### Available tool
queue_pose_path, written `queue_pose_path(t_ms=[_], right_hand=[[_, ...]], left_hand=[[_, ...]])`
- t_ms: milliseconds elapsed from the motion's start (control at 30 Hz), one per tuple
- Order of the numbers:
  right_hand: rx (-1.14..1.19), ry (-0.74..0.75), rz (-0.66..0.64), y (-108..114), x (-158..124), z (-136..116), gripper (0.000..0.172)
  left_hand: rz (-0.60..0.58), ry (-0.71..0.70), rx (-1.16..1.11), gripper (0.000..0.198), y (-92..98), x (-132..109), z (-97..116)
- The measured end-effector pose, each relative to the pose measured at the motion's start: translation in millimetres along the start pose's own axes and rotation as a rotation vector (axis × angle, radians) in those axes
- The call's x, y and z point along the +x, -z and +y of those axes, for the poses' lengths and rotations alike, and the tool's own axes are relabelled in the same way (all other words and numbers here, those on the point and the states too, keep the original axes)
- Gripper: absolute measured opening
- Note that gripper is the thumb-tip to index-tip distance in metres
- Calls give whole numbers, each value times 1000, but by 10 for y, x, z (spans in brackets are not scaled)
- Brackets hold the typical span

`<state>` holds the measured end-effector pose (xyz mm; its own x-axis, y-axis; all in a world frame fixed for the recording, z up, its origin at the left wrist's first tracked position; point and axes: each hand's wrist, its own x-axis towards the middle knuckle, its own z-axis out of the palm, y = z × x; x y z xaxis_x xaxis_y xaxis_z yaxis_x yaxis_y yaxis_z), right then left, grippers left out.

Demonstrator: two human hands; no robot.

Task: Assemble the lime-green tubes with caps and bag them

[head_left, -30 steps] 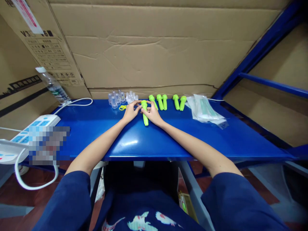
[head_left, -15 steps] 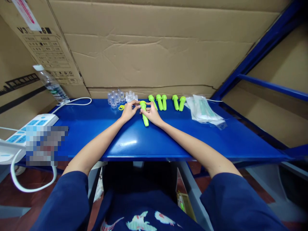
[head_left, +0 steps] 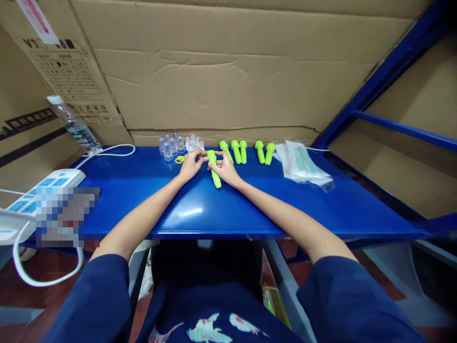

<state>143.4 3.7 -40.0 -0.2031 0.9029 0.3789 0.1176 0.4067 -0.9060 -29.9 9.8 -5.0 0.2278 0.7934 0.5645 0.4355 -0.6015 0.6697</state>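
Observation:
A lime-green, torch-shaped plastic piece (head_left: 216,179) with a wide round head points away from me, its narrow end towards me. My left hand (head_left: 192,164) pinches at its head from the left. From the other side, my right hand (head_left: 226,169) is closed around its upper part, thumb on top. Just left of my left hand lie yellow rings (head_left: 180,160). Behind it stand several clear plastic cups (head_left: 168,151) and smaller whitish clear pieces (head_left: 193,143). Several more green torch-shaped pieces (head_left: 236,152) lie in a row beyond my right hand.
Clear plastic bags with pale green contents (head_left: 303,164) lie at the table's right. A white power strip (head_left: 66,180) with a cable and a blurred-out patch are at the left. A water bottle (head_left: 79,131) leans by the cardboard wall (head_left: 228,71) behind the blue table (head_left: 285,205).
Both hands keep their hold on the green piece with hardly any movement. The whole view has shifted very slightly.

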Motion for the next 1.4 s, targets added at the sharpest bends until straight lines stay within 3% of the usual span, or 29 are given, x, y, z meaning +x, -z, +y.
queue_pose_path(t_ms=[300,967,1233,1400], right_hand=[[-6,-35,-18,24,13,31,88],[29,-56,22,14,47,49,87],[-8,-42,44,-13,41,43,74],[-26,20,75,-20,18,11,82]], left_hand=[[22,20,25,8,-13,-11,30],[40,2,-16,10,-63,-29,67],[31,20,-11,33,-93,-27,20],[-29,-6,1,38,-126,-47,27]])
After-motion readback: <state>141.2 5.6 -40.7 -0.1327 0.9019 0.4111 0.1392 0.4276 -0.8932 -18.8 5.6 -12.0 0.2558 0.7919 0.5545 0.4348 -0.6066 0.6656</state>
